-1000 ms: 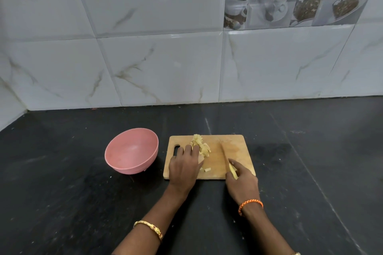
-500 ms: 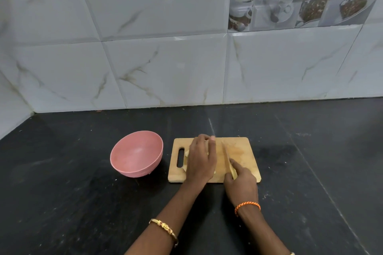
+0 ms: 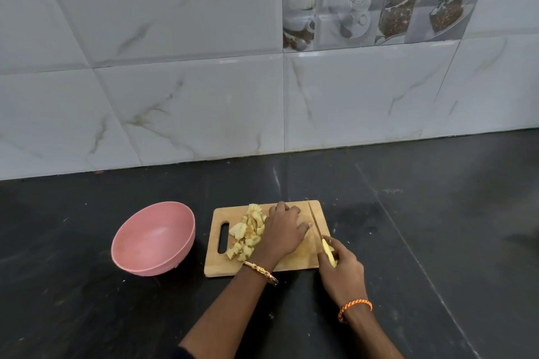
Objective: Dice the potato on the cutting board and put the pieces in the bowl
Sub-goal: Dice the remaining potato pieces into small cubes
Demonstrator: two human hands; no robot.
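A wooden cutting board (image 3: pixel 300 259) lies on the dark counter. A heap of diced potato pieces (image 3: pixel 248 232) sits on its left half, beside the handle slot. My left hand (image 3: pixel 283 230) lies on the board just right of the heap, fingers fairly straight, its edge against the pieces. My right hand (image 3: pixel 342 268) grips the yellow handle of a knife (image 3: pixel 316 223), whose thin blade lies across the board's right part, tip pointing away. The pink bowl (image 3: pixel 145 259) stands to the left of the board; nothing shows inside it.
The black stone counter (image 3: pixel 423 227) stretches to the right and toward me. A tiled wall (image 3: pixel 204 102) rises behind the board and bowl. Small crumbs dot the counter near the board.
My left hand has moved right, from covering the potato to lying beside it, so the pieces show as a heap on the board's left side. The knife hand stayed by the right edge.
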